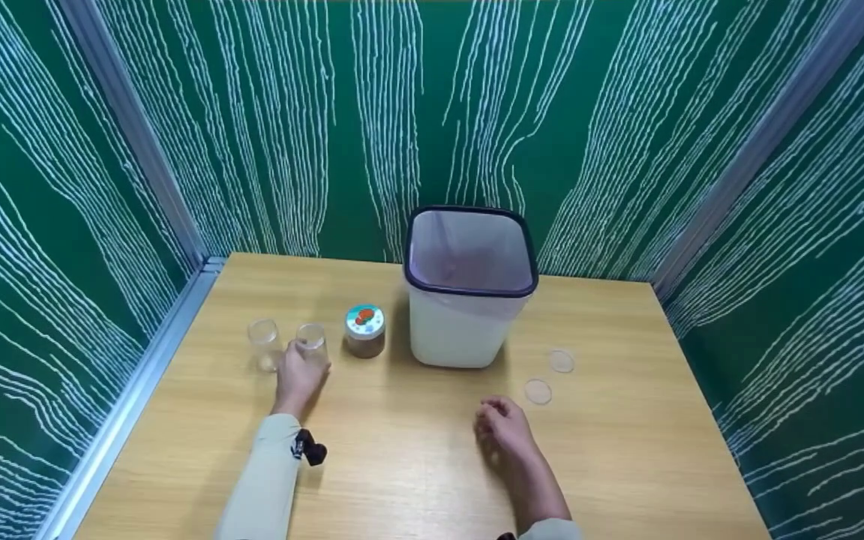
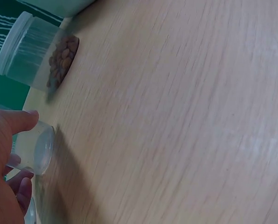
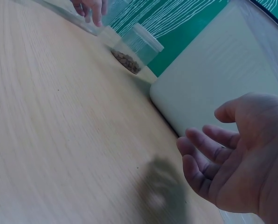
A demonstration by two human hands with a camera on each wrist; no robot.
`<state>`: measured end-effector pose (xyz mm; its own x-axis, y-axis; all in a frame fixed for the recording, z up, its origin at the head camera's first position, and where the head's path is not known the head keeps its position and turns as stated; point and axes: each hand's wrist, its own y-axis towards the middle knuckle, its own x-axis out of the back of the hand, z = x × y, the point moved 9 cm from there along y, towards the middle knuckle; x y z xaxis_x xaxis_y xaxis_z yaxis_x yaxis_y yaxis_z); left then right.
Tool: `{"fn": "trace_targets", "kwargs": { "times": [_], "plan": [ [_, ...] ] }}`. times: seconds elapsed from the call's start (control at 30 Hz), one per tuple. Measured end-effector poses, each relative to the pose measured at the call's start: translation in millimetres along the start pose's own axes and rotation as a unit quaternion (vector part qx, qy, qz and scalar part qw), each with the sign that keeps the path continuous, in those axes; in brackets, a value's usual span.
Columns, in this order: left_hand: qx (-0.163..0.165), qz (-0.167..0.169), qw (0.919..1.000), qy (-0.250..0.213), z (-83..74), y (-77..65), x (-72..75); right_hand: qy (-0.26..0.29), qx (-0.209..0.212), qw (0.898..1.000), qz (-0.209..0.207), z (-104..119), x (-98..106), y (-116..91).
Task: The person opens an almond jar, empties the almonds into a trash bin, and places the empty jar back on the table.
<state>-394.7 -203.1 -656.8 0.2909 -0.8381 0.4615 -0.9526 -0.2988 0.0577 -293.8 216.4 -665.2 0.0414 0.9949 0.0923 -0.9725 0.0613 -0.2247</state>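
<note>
My left hand [image 1: 301,375] grips a clear plastic jar [image 1: 312,337] with no lid, standing upright on the table. In the left wrist view the thumb is on one side of this jar [image 2: 44,148] and the fingers on the other. A second clear jar [image 1: 263,341] stands just left of it. To its right is a lidded jar [image 1: 365,330] with a picture on its lid; brown nut-like pieces [image 2: 63,60] lie in its bottom. My right hand [image 1: 505,426] hovers over the table with loosely curled fingers, holding nothing.
A white bin [image 1: 456,330] with a dark rim and a clear liner stands at the back middle of the wooden table [image 1: 402,457]. Two clear round discs [image 1: 538,391], like lids, lie right of it. Green patterned walls [image 1: 469,112] enclose the back and sides.
</note>
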Motion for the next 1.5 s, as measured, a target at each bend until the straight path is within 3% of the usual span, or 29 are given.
{"fn": "trace_targets", "kwargs": {
  "times": [0.3, 0.53, 0.8, 0.9, 1.07, 1.27, 1.5],
  "plan": [
    [0.003, 0.01, 0.9998, -0.016, 1.9, -3.5, 1.6, 0.061, -0.014, 0.998, 0.011, -6.9, -4.2, -1.4],
    [0.012, 0.015, 0.9994, 0.029, 7.0, -4.2, 0.2, 0.025, 0.003, 1.0, 0.005, -5.3, -2.8, -3.2],
    [0.014, 0.023, 0.9992, 0.028, 10.7, -17.1, -2.1, 0.042, -0.013, 0.999, 0.006, -6.9, -3.0, -8.0],
    [0.011, 0.019, 0.9984, 0.051, 11.4, -22.9, 1.8, 0.057, -0.024, 0.998, 0.015, -9.2, -6.8, -12.0],
    [0.011, 0.025, 0.995, 0.096, 10.5, -34.8, 8.0, 0.087, -0.026, 0.995, 0.032, -12.1, -17.2, -18.1],
    [0.02, 0.068, 0.9887, 0.132, 4.7, -55.6, 5.8, 0.093, -0.026, 0.995, 0.02, -12.8, -22.1, -17.2],
    [0.013, 0.092, 0.9929, 0.075, -3.3, -99.8, 2.5, 0.061, -0.01, 0.998, 0.018, -10.7, -26.5, -17.7]
  ]
}}
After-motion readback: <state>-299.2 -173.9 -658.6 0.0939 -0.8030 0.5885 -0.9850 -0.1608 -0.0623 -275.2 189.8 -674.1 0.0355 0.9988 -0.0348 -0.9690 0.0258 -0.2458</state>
